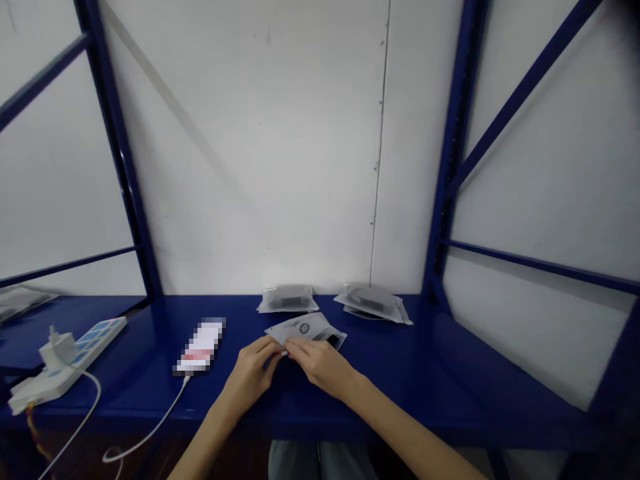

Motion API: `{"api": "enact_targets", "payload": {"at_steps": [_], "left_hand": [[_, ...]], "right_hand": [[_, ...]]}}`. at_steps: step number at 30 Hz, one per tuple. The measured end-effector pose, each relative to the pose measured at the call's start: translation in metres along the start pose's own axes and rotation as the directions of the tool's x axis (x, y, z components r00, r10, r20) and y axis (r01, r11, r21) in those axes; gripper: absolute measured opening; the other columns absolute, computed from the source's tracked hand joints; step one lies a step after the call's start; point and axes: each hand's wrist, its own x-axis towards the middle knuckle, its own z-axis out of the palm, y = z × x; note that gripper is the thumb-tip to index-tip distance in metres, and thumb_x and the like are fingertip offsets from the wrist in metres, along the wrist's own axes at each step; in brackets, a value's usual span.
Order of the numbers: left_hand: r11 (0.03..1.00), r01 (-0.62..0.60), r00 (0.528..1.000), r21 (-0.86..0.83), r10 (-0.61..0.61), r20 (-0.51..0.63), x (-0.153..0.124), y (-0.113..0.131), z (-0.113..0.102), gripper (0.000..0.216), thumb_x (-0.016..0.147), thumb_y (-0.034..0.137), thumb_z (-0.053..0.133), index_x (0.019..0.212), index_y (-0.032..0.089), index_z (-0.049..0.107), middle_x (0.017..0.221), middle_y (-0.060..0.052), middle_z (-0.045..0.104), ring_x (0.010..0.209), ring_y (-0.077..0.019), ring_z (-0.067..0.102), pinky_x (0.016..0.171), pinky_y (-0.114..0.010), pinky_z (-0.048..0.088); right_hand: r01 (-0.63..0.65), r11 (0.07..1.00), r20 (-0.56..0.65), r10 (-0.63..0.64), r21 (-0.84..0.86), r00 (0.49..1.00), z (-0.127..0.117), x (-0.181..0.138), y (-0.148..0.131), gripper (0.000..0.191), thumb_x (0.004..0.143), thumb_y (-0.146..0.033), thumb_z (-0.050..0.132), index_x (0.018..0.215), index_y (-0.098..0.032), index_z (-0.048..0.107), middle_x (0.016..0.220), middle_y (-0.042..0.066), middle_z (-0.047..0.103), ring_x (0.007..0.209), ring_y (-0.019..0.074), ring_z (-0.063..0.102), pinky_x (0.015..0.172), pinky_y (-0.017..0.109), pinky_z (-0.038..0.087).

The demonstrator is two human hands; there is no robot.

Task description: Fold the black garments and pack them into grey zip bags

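Note:
A small grey plastic pouch (306,329) with a round logo and a dark item inside lies on the blue shelf (410,380) in front of me. My left hand (253,373) and my right hand (320,363) meet at its near edge. Both pinch that edge with closed fingers. The pouch's near corner is hidden under my fingertips.
Behind the pouch lie two more grey pouches (287,299) (373,303) by the white wall. A phone (200,347) on a white cable lies to the left. A white power strip (65,363) with a plug sits at the far left. Blue rack posts (445,193) flank the bay.

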Motion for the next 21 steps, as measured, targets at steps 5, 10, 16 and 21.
{"api": "enact_targets", "payload": {"at_steps": [5, 10, 16, 21], "left_hand": [[0.999, -0.011, 0.999, -0.045, 0.013, 0.036, -0.001, -0.001, -0.001, 0.019, 0.101, 0.019, 0.050, 0.093, 0.021, 0.066, 0.095, -0.006, 0.070, 0.086, -0.0155, 0.069, 0.079, -0.025, 0.056], [0.996, -0.012, 0.997, -0.090, 0.019, 0.078, -0.002, -0.002, 0.000, 0.018, 0.100, 0.018, 0.051, 0.093, 0.021, 0.067, 0.094, -0.005, 0.070, 0.084, -0.0148, 0.068, 0.078, -0.024, 0.055], [0.995, 0.024, 1.000, 0.099, -0.025, 0.005, 0.001, 0.000, -0.001, 0.027, 0.091, 0.002, 0.044, 0.079, 0.021, 0.060, 0.085, -0.003, 0.064, 0.078, -0.0155, 0.061, 0.071, -0.025, 0.047], [0.933, 0.111, 0.992, 0.342, -0.086, -0.088, 0.003, 0.000, -0.004, 0.030, 0.085, -0.005, 0.044, 0.073, 0.021, 0.052, 0.081, -0.002, 0.060, 0.075, -0.0174, 0.053, 0.065, -0.028, 0.039]], "right_hand": [[0.007, 0.998, -0.096, 0.000, 0.064, 0.995, -0.009, 0.004, -0.006, 0.026, 0.104, -0.021, 0.049, 0.126, -0.018, 0.064, 0.118, 0.012, 0.075, 0.107, 0.0232, 0.072, 0.094, 0.036, 0.059], [0.065, 0.994, -0.114, -0.054, 0.091, 0.992, -0.009, 0.006, -0.008, 0.024, 0.105, -0.020, 0.046, 0.113, -0.017, 0.069, 0.106, 0.010, 0.077, 0.102, 0.0212, 0.072, 0.090, 0.034, 0.060], [0.087, 0.995, -0.126, -0.091, -0.042, 0.988, -0.005, 0.005, -0.002, 0.024, 0.104, -0.016, 0.047, 0.107, -0.016, 0.070, 0.106, 0.011, 0.077, 0.105, 0.0233, 0.071, 0.087, 0.037, 0.060], [0.087, 0.981, -0.130, -0.110, -0.171, 0.985, -0.015, 0.002, 0.003, 0.019, 0.101, -0.014, 0.052, 0.106, -0.016, 0.070, 0.104, 0.010, 0.078, 0.104, 0.0234, 0.071, 0.086, 0.036, 0.058]]}}
